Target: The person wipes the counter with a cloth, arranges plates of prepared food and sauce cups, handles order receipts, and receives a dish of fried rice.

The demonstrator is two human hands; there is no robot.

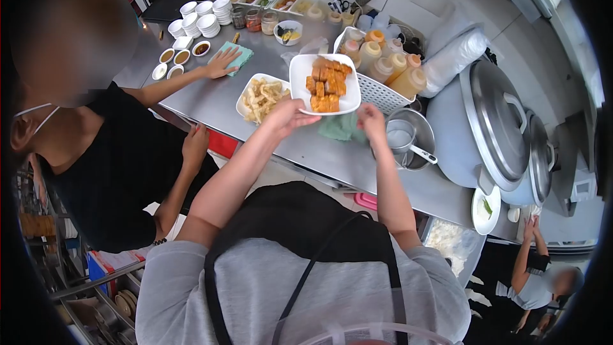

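Observation:
My left hand (pixel 287 117) grips the near left edge of a square white plate (pixel 300 68), lifted above the steel counter. Cut pieces of browned, crisp-looking meat (pixel 331 83) lie on it. Just right of the plate is my right hand (pixel 371 122), its fingers curled in; whether anything is between them is hidden. A green cloth (pixel 338 128) lies on the counter between the plate and that hand, partly covered by the plate. To the left, another white dish (pixel 246 110) holds pale fried strips (pixel 263 100), close beside my left hand.
At left, a co-worker's hand (pixel 220 64) rests on a cloth (pixel 239 57). Sauce bowls (pixel 181 57) and stacked white cups (pixel 207 23) stand behind. Right are a basket of squeeze bottles (pixel 384 89), a metal bowl with a ladle (pixel 421 152) and large lidded pots (pixel 456 121). Another person (pixel 536 281) is lower right.

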